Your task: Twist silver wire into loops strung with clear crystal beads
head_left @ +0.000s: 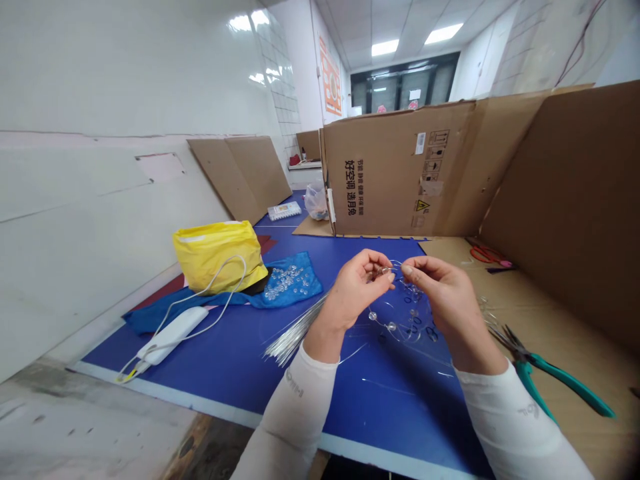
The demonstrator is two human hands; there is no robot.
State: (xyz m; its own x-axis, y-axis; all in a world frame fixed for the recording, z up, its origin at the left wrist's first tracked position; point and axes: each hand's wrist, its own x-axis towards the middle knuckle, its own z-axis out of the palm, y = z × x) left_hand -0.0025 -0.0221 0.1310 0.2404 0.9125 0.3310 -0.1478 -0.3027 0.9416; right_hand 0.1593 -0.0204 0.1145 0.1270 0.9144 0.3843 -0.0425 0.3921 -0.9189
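1. The left hand (357, 287) and right hand (447, 293) are raised just above a blue work mat (380, 413), close together with the fingertips facing each other.
2. The fingers of both hands are closed in small pinches on a beaded wire (400, 313) at a small clear bead. The left fingers (375, 270) and right fingertips (407, 270) nearly meet there. The exact finger placement is too small to make out.
3. The rest of the beaded wire loops below and toward the far side of the fingers, under the palms, with several clear beads along it. It hangs just over the mat or rests lightly on it; I cannot tell which.
4. Near the left wrist, a bundle of thin silver wires (295, 330) lies on the mat.
5. Farther left, loose clear beads (283, 281) sit on a blue cloth (295, 283), beside a yellow bag (217, 257) and a white corded device (173, 335).
6. To the right of the right hand, green-handled pliers (545, 377) and red-handled scissors (485, 253) lie on cardboard (540, 313).
7. Beyond the hands stands a large cardboard box (400, 173).
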